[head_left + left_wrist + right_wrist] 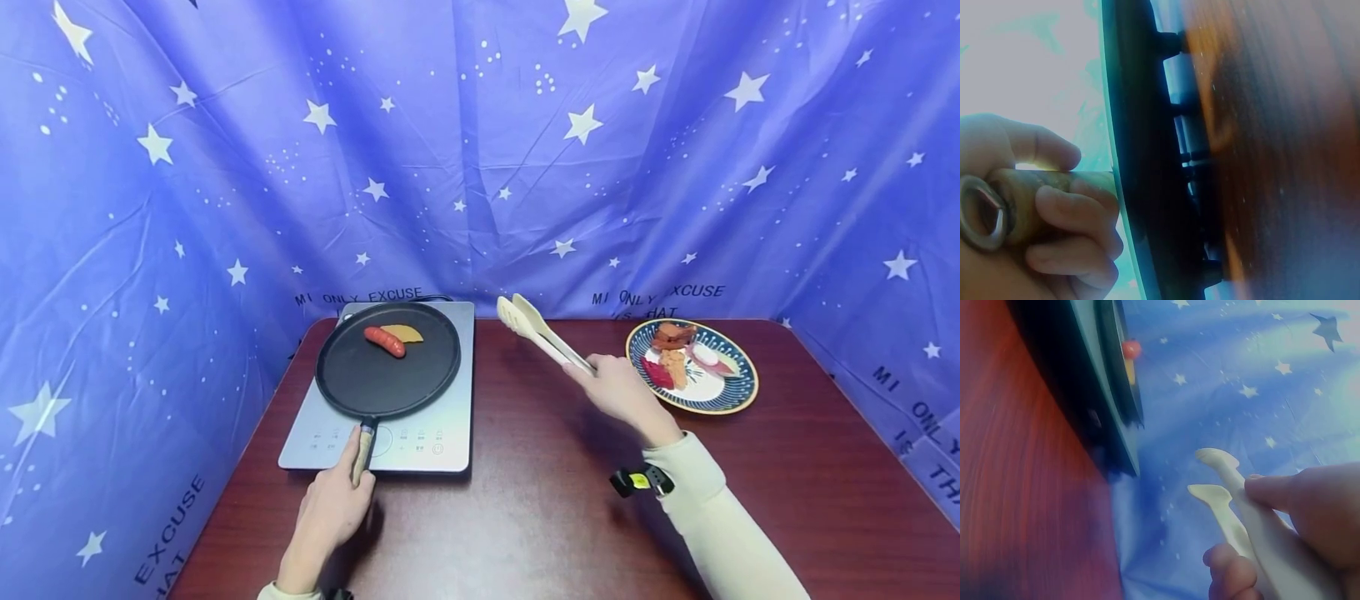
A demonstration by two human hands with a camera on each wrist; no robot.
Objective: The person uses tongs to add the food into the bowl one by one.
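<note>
My left hand [335, 504] grips the wooden handle [1029, 200] of a black frying pan [382, 383], fingers curled round it in the left wrist view. In the pan, toward its far side, lie a scored red sausage [386, 342] and a yellow half-round piece [405, 333]. My right hand [618, 392] holds cream-coloured tongs [542, 327] between thumb and fingers, raised over the table to the right of the pan. Their two tips [1216, 455] stand a little apart with nothing between them. The right wrist view shows the sausage [1131, 349] at the pan's edge.
The pan sits on a silver induction cooktop [300, 454] on a dark red wooden table [525, 500]. At the right stands a blue-patterned plate [738, 396] with several food pieces, partly behind my right hand. A blue star-printed curtain [465, 167] surrounds the table.
</note>
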